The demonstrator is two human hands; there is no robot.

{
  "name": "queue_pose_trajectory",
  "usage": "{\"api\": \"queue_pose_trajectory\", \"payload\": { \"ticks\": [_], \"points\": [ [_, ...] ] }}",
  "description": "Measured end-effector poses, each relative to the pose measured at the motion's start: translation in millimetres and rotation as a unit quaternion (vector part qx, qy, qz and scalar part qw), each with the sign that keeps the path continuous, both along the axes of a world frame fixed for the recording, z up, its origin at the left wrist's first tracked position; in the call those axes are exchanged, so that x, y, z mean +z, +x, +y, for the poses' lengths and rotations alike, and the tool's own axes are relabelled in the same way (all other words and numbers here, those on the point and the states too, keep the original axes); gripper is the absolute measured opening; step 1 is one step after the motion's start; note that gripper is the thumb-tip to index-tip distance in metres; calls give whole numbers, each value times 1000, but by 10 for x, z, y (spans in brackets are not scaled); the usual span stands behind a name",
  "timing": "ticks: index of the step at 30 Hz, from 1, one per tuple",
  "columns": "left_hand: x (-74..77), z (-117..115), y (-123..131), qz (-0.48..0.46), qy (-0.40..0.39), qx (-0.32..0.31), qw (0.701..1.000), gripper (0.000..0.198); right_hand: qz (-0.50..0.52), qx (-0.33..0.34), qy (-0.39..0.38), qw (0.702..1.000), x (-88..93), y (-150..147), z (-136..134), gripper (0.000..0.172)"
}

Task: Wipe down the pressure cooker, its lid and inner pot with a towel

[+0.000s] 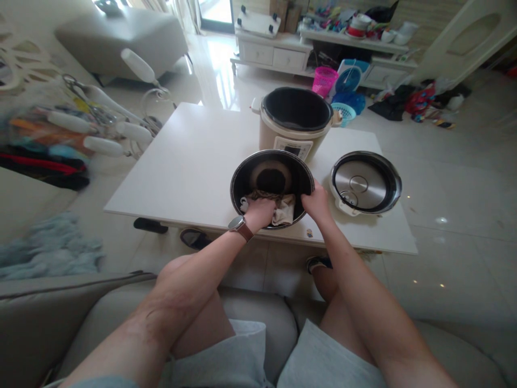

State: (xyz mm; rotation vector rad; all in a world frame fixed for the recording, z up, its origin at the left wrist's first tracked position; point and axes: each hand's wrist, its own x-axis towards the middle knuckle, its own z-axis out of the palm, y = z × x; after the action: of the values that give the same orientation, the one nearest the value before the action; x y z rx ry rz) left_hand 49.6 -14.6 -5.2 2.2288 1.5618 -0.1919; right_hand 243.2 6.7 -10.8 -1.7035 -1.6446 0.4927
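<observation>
A dark inner pot is tilted so its mouth faces me at the front edge of the white table. My right hand grips its right rim, fingers over the edge. Inside the pot my left hand, wearing a wristwatch, is closed on a crumpled brown-and-white cloth pressed to the lower wall; its fingertips are partly hidden. Right behind stands the cream pressure cooker body, open at the top, with a control panel in front. To the right, the cooker lid lies with its metal underside up.
The white table stretches left and right before the sofa I sit on. A floor lamp stands close to its left edge. Beyond it are a pink basket, blue basins and a cluttered TV cabinet.
</observation>
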Motion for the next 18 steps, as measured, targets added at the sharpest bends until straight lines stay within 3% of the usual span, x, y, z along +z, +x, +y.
{"api": "queue_pose_trajectory", "payload": {
  "ticks": [13, 18],
  "points": [
    [-96, 60, -44, -76, -33, 21, 996, 31, 89, 20, -33, 995, -254, -131, -9, 62],
    [-88, 33, -45, -121, -35, 15, 992, 37, 84, 37, -19, 996, -184, -157, 17, 61]
  ]
}}
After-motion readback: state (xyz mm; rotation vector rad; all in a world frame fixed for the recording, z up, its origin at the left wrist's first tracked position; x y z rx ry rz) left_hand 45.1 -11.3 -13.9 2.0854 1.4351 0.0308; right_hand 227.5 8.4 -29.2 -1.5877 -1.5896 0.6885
